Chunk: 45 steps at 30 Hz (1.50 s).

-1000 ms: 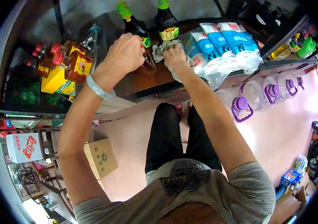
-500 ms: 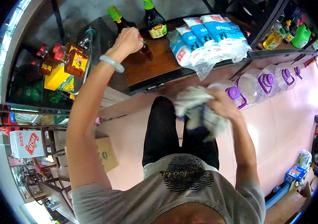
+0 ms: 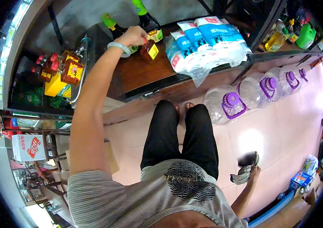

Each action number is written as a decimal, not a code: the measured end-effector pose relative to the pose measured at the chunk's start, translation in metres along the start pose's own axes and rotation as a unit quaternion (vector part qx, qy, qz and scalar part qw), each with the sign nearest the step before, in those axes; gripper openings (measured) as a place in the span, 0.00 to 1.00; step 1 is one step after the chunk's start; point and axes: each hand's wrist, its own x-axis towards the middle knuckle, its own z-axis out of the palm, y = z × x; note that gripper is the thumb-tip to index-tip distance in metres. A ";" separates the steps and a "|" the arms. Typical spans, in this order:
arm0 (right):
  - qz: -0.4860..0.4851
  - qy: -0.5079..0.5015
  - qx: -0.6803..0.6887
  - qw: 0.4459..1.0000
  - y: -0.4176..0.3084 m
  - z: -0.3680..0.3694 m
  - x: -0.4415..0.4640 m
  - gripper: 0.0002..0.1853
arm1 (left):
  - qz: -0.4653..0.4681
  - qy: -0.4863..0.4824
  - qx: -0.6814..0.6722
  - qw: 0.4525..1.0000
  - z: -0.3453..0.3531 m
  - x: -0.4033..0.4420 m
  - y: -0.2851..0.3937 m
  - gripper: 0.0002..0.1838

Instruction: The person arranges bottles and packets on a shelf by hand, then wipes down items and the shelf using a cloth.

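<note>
My left hand (image 3: 132, 37), with a pale bangle (image 3: 119, 49) at its wrist, is closed at the red cap of a small brown bottle (image 3: 149, 51) with a yellow label. That bottle is tilted, just over the wooden shelf (image 3: 142, 76). Right behind my fingers stand two dark bottles with green caps, one green-capped bottle (image 3: 110, 23) to the left and a taller green-necked bottle (image 3: 146, 19). Low at the right, out over the floor, my right hand (image 3: 255, 174) grips a crumpled grey and white cloth (image 3: 244, 174) that hangs from the fingers.
Plastic-wrapped blue and white packs (image 3: 209, 41) lie on the shelf to the right. Below, several large clear jugs (image 3: 218, 100) with purple caps line the floor. Red-capped bottles (image 3: 71, 70) and a yellow box (image 3: 55, 83) stand at the left. Cardboard (image 3: 283, 212) lies at lower right.
My right hand has swung the cloth from in front of my knees down to the lower right. My left hand has shifted slightly, and the small bottle now shows its yellow label.
</note>
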 end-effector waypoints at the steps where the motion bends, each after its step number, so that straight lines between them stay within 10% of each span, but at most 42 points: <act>1: -0.004 0.028 0.010 1.000 0.018 0.001 0.006 0.14 | 0.028 0.003 0.011 1.000 0.003 0.002 -0.005 0.16; 10: -0.036 -0.019 -0.056 0.998 0.012 0.017 0.029 0.17 | 0.122 0.023 0.062 0.990 0.016 -0.002 -0.018 0.16; 19: -0.028 -0.015 -0.001 0.999 -0.014 0.033 0.033 0.13 | -0.070 0.007 0.057 0.996 0.001 0.002 0.014 0.21; 45: -0.095 0.024 -0.185 0.978 0.028 0.025 0.046 0.14 | -0.199 0.058 -0.066 0.976 0.015 0.033 0.011 0.17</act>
